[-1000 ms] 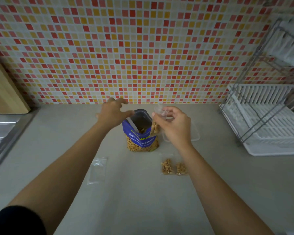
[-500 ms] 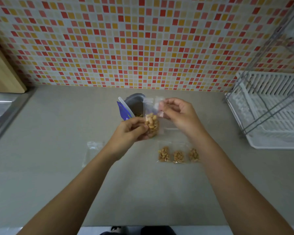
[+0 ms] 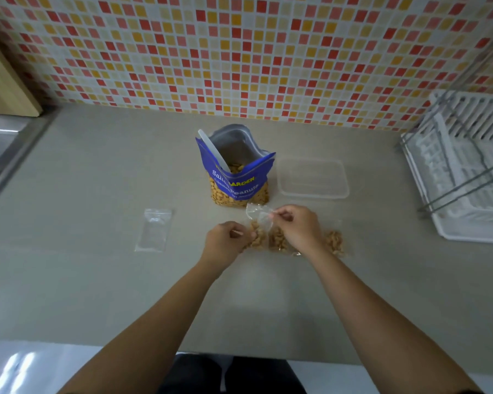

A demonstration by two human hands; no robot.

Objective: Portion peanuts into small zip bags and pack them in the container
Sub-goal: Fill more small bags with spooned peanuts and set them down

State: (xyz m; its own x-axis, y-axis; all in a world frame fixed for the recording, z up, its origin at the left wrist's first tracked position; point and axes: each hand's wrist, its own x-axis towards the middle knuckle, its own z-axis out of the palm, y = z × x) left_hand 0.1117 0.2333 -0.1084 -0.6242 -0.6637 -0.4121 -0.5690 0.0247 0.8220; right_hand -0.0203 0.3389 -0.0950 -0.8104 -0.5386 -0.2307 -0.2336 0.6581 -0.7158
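Grey matte worktop (image 3: 97, 280) below a red-and-yellow mosaic wall. Within the last second I have taken my left hand (image 3: 225, 241) off the peanut pouch (image 3: 236, 177) and lowered the filled zip bag (image 3: 259, 224) from the pouch mouth to just in front of it, beside the finished bags (image 3: 278, 240) lying flat. My left hand pinches its nut-filled bottom, and my right hand (image 3: 296, 226) pinches the clear top strip. I judge portioning done and sealing next. The film is thin, crinkled and transparent. The pouch is glossy blue and upright, with a white plastic scoop (image 3: 214, 150) inside. The clear rectangular container (image 3: 313, 191), round-cornered, shows no bags yet.
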